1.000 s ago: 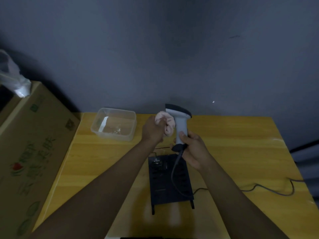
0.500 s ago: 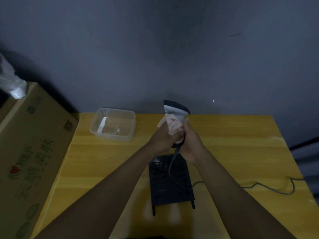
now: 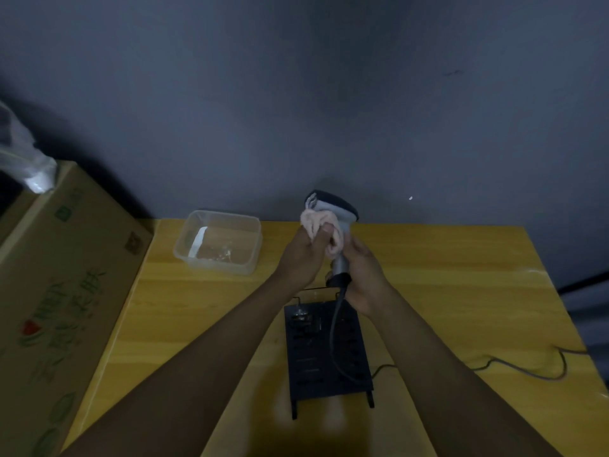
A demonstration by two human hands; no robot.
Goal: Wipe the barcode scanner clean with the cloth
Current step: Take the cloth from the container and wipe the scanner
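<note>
A grey barcode scanner [image 3: 341, 211] with a dark top is held upright above the yellow table [image 3: 445, 291]. My right hand [image 3: 364, 275] grips its handle near the bottom, where the grey cable [image 3: 336, 338] leaves it. My left hand [image 3: 303, 255] is closed on a bunched pink cloth [image 3: 318, 222] and presses it against the left side of the scanner, just under its head. The cloth hides part of the handle.
A black perforated stand [image 3: 324, 354] lies on the table under my hands. A clear plastic tub [image 3: 220, 242] sits at the back left. A large cardboard box [image 3: 56, 291] stands along the left edge. The cable trails to the right edge [image 3: 534, 374].
My left hand with the cloth went from the scanner's head down onto the handle, then back up to just under the head. My right hand has slid lower on the handle.
</note>
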